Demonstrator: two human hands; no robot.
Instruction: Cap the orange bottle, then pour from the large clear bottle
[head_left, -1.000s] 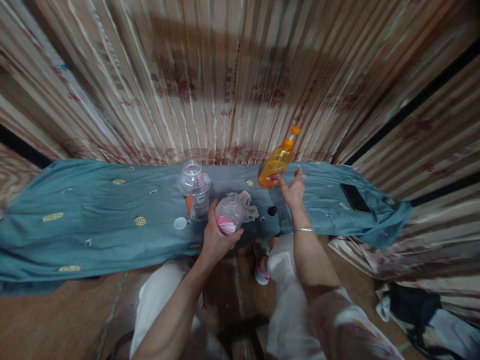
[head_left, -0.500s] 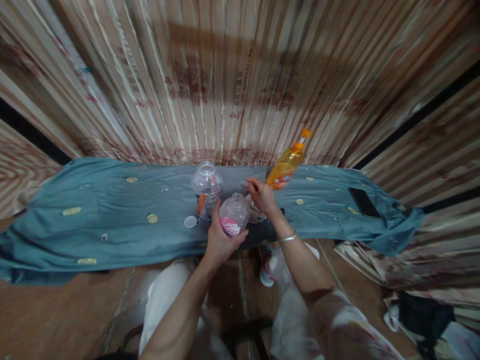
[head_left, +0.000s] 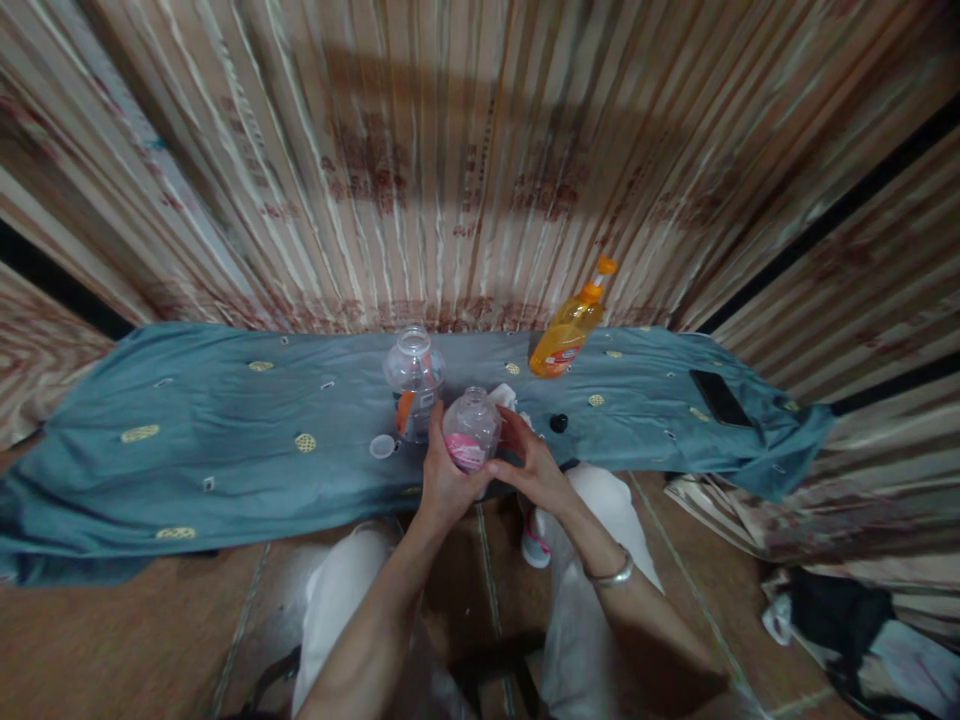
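Note:
A clear plastic bottle (head_left: 474, 425) with a pink label and no cap stands upright between my two hands near the bench's front edge. My left hand (head_left: 448, 475) is wrapped round its left side and front. My right hand (head_left: 531, 462) curves round its right side, fingers and thumb against it. Just left and behind stands a larger clear bottle (head_left: 415, 375), uncapped, with an orange patch on its label. A translucent round lid (head_left: 382, 446) lies beside it. Crumpled white tissue (head_left: 503, 396) shows partly behind my right fingers. To the right lies a small black cap (head_left: 559, 423).
A teal cloth with yellow pineapple prints (head_left: 247, 440) covers the long bench. Towards the back stands an orange dish-soap bottle (head_left: 564, 335). A black phone (head_left: 720, 398) lies at the right. Striped curtains (head_left: 450, 180) hang behind and at both sides.
My right hand has come down from above and behind the pink-labelled bottle to its right side and closed round it. The black cap is now in plain sight. My left hand keeps its hold.

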